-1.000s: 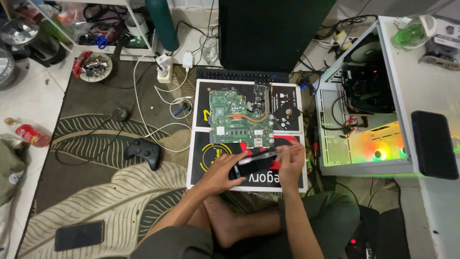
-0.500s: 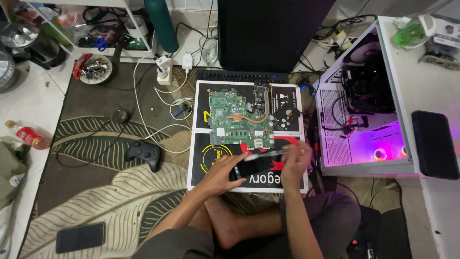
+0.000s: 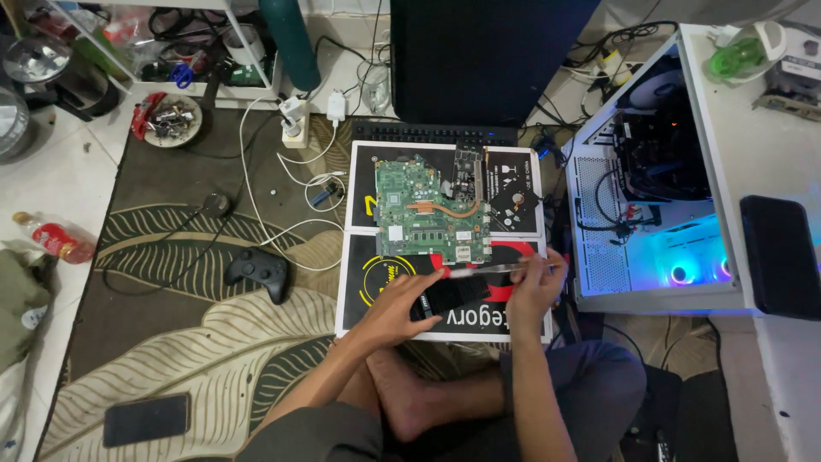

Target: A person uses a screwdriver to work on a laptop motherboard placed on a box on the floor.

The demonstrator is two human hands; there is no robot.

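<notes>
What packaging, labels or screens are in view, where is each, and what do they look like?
Flat box: under both hands, black with yellow ring, red swirl, white lettering.
Second flat box: beyond it, under the green circuit board, black with white symbols.
Monitor: top centre, dark.
Phone: rug, lower left, dark.
Bottle: floor, left, red label.

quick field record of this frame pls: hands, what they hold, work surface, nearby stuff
left hand: rests on a small black part, steadying it
right hand: grips a thin metal tool, tip towards the black part
work surface: printed black mat on a leaf-pattern rug
above the hands: green circuit board with copper heat pipe
left of the mat: black game controller
right: open white computer case, fans lit blue
</notes>
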